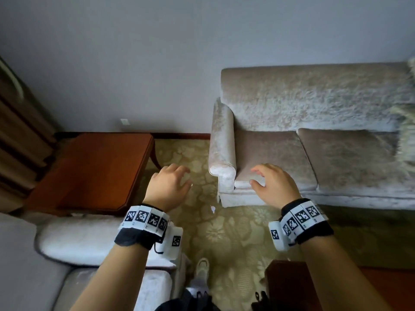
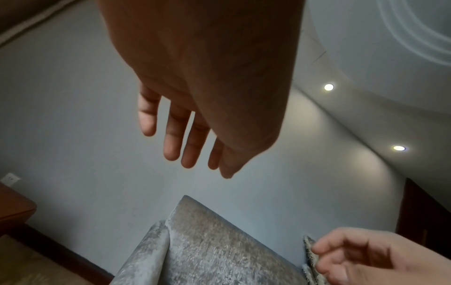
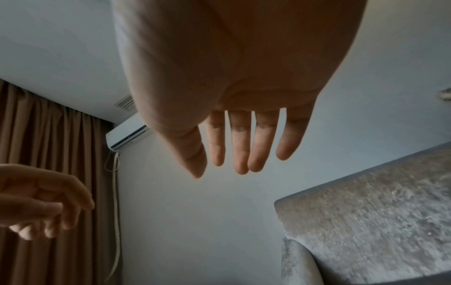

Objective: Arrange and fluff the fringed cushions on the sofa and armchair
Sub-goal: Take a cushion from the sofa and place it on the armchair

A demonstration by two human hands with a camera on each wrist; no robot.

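Left hand (image 1: 167, 186) and right hand (image 1: 275, 184): both empty, fingers loosely spread, raised before the velvet sofa (image 1: 314, 104), apparently ready to take up a cushion. Fringed cushion (image 1: 407, 131): on the sofa's right seat, cut off by the frame edge and blurred; armchair (image 1: 74, 239) at lower left only partly visible.

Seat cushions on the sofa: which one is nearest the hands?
The seat cushion beside the armrest; the right hand hovers over its front corner. The other lies farther right.
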